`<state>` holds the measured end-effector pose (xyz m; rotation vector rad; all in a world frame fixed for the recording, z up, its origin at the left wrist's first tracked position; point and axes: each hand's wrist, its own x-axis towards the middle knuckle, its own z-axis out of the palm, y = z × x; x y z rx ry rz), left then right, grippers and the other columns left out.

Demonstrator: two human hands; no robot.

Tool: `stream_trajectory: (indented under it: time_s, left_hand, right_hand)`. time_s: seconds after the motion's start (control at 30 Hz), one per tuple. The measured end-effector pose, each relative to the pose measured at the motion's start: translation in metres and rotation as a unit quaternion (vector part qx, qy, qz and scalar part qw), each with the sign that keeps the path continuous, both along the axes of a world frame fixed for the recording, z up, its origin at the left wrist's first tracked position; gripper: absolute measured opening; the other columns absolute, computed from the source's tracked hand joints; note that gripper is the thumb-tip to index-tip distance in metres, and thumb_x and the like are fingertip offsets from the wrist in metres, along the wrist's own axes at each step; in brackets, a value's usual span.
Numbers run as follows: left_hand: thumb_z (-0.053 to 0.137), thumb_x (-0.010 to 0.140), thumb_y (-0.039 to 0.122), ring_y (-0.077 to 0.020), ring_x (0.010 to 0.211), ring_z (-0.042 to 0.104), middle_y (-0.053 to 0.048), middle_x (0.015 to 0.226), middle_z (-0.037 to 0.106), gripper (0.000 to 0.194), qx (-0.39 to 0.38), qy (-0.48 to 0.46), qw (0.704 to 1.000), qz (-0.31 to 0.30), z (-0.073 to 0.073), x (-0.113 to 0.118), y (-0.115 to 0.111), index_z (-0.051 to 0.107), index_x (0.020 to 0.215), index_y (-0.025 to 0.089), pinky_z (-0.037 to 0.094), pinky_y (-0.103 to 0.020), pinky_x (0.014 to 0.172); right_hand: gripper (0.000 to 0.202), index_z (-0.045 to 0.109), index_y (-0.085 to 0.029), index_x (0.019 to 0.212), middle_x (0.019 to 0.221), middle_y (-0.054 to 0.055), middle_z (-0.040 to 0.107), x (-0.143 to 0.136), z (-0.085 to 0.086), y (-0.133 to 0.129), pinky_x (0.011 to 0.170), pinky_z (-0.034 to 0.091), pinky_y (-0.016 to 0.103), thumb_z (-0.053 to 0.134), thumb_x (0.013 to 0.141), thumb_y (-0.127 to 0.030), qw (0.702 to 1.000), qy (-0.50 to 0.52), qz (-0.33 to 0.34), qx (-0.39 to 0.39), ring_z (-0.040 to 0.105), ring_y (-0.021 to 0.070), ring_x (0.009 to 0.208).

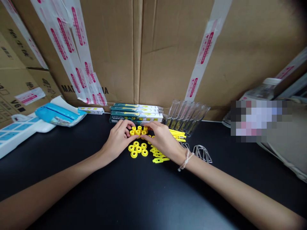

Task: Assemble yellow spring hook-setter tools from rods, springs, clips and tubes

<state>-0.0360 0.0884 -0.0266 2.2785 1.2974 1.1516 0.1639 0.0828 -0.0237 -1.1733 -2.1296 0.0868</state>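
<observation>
My left hand is at the left side of a cluster of small yellow caps, its fingers curved and apart, touching the edge. My right hand curves around the right side of that cluster, thumb and fingers apart. Just nearer to me lie several yellow rings. Yellow flat tabs lie beneath and beside my right hand, with yellow sticks beyond it. Metal hooks rest to the right of my right wrist.
Several narrow boxes are stacked behind the caps. Clear tubes stand beside them. A power strip and blue packet are on the left, a plastic bottle on the right. Cardboard walls the back.
</observation>
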Motion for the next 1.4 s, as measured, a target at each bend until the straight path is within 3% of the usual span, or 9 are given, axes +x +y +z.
stream_trajectory:
  time_s: [0.27,0.37,0.5,0.57,0.67,0.9,1.23,1.4]
  left_hand:
    - [0.074,0.084,0.025,-0.0109,0.07,0.06,-0.001,0.103,0.056,0.027,0.009,-0.012,1.0,0.016,0.0,-0.003,-0.001,0.055,0.102,0.02,0.057,-0.026,0.061]
    - [0.07,0.088,0.034,-0.0128,0.073,0.06,-0.001,0.098,0.057,0.023,0.013,-0.011,1.0,0.013,0.004,-0.009,-0.014,0.057,0.101,0.02,0.056,-0.027,0.063]
    - [0.077,0.081,0.045,-0.0131,0.066,0.058,0.002,0.083,0.06,0.029,0.009,0.02,0.999,-0.027,0.005,-0.017,-0.04,0.065,0.095,0.023,0.054,-0.026,0.059]
    - [0.082,0.075,0.047,-0.016,0.074,0.061,0.001,0.088,0.064,0.039,0.033,0.047,0.997,-0.052,0.004,-0.018,-0.051,0.066,0.101,0.024,0.055,-0.029,0.066]
    - [0.081,0.078,0.039,-0.0202,0.092,0.064,-0.002,0.101,0.066,0.038,0.053,0.082,0.993,-0.072,-0.001,-0.017,-0.058,0.064,0.108,0.024,0.056,-0.033,0.081]
    - [0.073,0.087,0.023,-0.0159,0.083,0.063,0.001,0.094,0.061,0.019,0.029,0.086,0.992,-0.083,-0.003,-0.011,-0.046,0.062,0.102,0.023,0.054,-0.029,0.081]
    - [0.069,0.089,0.023,-0.0163,0.082,0.061,0.0,0.093,0.059,0.011,0.009,0.085,0.993,-0.081,0.001,-0.009,-0.035,0.06,0.095,0.022,0.053,-0.029,0.078]
    - [0.073,0.086,0.029,-0.0169,0.081,0.06,0.0,0.095,0.059,0.02,0.02,0.076,0.996,-0.048,0.001,-0.011,-0.04,0.058,0.097,0.023,0.054,-0.03,0.075]
  right_hand:
    - [0.035,0.066,-0.011,0.116,0.108,0.015,0.072,0.001,0.005,-0.003,0.088,0.056,0.042,0.076,0.086,-0.023,1.0,0.014,0.006,0.004,0.069,0.0276,0.1]
    - [0.03,0.067,-0.013,0.115,0.106,0.013,0.072,0.007,0.016,-0.016,0.085,0.056,0.04,0.073,0.088,-0.024,1.0,0.017,0.013,0.008,0.07,0.025,0.095]
    - [0.024,0.071,-0.016,0.103,0.096,0.008,0.072,0.013,0.026,-0.043,0.084,0.054,0.037,0.079,0.083,-0.028,0.998,-0.014,0.062,-0.003,0.065,0.0246,0.095]
    - [0.025,0.072,-0.016,0.103,0.092,0.008,0.071,0.014,0.026,-0.054,0.081,0.052,0.039,0.08,0.082,-0.027,0.995,-0.055,0.079,-0.008,0.062,0.0262,0.093]
    - [0.016,0.07,-0.015,0.102,0.093,0.01,0.069,0.011,0.022,-0.062,0.079,0.048,0.04,0.074,0.088,-0.023,0.988,-0.128,0.08,-0.005,0.058,0.027,0.091]
    - [0.004,0.065,-0.016,0.091,0.088,0.007,0.068,0.004,0.014,-0.051,0.078,0.039,0.035,0.064,0.094,-0.016,0.987,-0.144,0.071,-0.003,0.056,0.0223,0.084]
    - [0.008,0.069,-0.015,0.095,0.089,0.008,0.07,0.008,0.013,-0.046,0.082,0.041,0.037,0.063,0.096,-0.019,0.989,-0.128,0.067,0.005,0.059,0.0232,0.087]
    - [0.01,0.067,-0.014,0.103,0.094,0.01,0.07,0.012,0.014,-0.053,0.081,0.045,0.038,0.065,0.094,-0.02,0.993,-0.104,0.051,0.008,0.058,0.0252,0.09]
